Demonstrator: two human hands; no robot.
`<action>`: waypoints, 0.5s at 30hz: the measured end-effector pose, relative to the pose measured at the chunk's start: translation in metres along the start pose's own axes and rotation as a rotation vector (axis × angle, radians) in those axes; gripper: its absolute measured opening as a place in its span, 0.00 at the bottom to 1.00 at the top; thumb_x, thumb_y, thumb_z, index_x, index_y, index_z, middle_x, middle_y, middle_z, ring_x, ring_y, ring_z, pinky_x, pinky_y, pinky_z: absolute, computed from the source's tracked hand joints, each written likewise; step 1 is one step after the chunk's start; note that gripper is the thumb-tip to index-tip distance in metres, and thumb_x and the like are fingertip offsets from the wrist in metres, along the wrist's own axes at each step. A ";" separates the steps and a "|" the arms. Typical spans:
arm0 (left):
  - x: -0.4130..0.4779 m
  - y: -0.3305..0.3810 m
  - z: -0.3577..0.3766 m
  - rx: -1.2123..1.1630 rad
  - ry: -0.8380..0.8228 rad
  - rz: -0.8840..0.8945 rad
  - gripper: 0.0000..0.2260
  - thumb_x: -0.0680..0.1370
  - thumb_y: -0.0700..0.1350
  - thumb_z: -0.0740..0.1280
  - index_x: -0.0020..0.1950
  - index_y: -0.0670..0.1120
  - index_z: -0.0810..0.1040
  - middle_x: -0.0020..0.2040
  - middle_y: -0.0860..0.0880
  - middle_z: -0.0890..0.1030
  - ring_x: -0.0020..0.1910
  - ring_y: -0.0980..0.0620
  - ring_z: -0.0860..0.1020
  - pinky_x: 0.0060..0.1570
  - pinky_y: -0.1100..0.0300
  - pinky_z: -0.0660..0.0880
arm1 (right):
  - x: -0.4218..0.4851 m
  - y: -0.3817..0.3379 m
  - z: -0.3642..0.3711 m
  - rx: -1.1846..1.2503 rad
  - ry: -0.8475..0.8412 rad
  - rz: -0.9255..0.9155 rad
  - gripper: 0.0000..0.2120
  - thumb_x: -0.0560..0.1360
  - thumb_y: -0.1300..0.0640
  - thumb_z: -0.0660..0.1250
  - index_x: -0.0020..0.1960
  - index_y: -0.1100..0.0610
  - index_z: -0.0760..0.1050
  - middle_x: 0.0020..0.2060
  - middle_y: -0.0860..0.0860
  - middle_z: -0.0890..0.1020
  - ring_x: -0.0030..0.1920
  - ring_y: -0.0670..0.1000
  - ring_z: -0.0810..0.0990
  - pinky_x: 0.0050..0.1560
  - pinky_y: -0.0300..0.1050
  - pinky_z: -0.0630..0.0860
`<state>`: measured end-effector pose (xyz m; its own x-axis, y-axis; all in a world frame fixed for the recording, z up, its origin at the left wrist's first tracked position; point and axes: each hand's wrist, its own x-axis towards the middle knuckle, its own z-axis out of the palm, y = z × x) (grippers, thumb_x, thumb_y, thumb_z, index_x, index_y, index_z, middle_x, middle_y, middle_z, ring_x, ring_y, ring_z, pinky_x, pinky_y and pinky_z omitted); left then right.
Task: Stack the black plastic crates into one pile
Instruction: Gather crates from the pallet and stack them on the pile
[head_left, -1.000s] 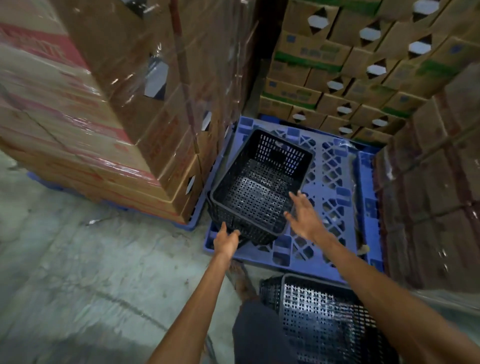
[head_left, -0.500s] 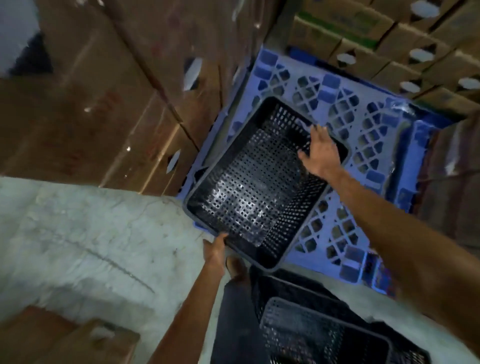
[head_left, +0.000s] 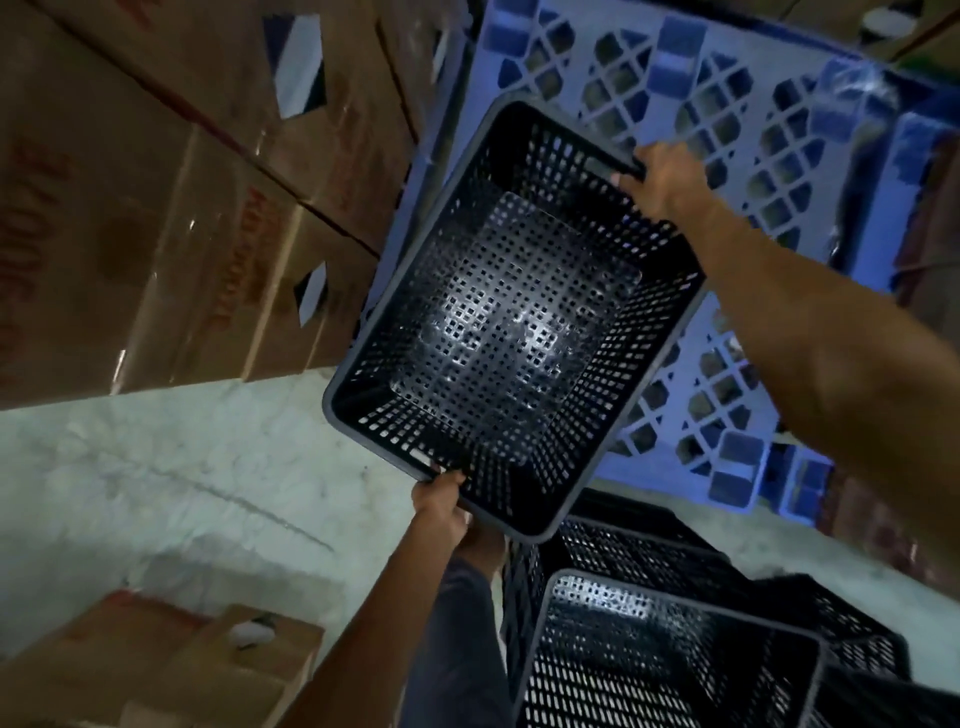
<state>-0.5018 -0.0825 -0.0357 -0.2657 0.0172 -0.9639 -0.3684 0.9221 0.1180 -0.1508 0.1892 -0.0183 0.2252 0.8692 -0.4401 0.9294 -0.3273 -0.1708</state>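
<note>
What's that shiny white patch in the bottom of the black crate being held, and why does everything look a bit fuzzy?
Head view: the white patch is glare, light bouncing off the glossy perforated floor of the held crate. Head view, left side: the cardboard boxes are blurred and their red print is unreadable. Head view, top: the wide lens stretches and tilts the blue pallet.

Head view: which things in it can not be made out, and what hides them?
1. The crate pile: cut off by the bottom edge of the head view, so the crates cannot be counted.
2. The left hand: its fingers are hidden under the rim of the held crate.
3. The red print on the boxes: blurred, unreadable.
4. The pallet: partly covered by the held crate.
</note>
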 end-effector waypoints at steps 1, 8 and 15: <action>-0.006 0.001 -0.007 0.007 -0.022 0.019 0.18 0.76 0.27 0.61 0.66 0.36 0.73 0.54 0.40 0.78 0.52 0.42 0.76 0.57 0.51 0.74 | -0.010 0.001 -0.003 0.018 0.015 -0.005 0.24 0.81 0.46 0.61 0.61 0.67 0.74 0.56 0.67 0.80 0.57 0.66 0.78 0.58 0.58 0.76; -0.048 0.014 -0.104 0.172 -0.109 0.184 0.19 0.75 0.25 0.60 0.66 0.32 0.73 0.57 0.37 0.78 0.49 0.41 0.78 0.48 0.53 0.78 | -0.153 0.013 -0.019 0.180 0.188 -0.014 0.21 0.81 0.48 0.62 0.67 0.61 0.75 0.44 0.64 0.82 0.44 0.65 0.80 0.43 0.52 0.76; -0.060 0.020 -0.207 0.326 -0.164 0.420 0.18 0.74 0.28 0.64 0.64 0.34 0.76 0.55 0.39 0.80 0.45 0.42 0.81 0.48 0.51 0.78 | -0.354 0.009 0.006 0.439 0.376 0.182 0.17 0.80 0.50 0.64 0.52 0.64 0.80 0.38 0.66 0.83 0.39 0.64 0.81 0.35 0.52 0.73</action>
<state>-0.6773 -0.1445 0.0737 -0.1788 0.4447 -0.8776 0.0405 0.8946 0.4451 -0.2245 -0.1241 0.1305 0.5312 0.8303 -0.1685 0.6767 -0.5355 -0.5053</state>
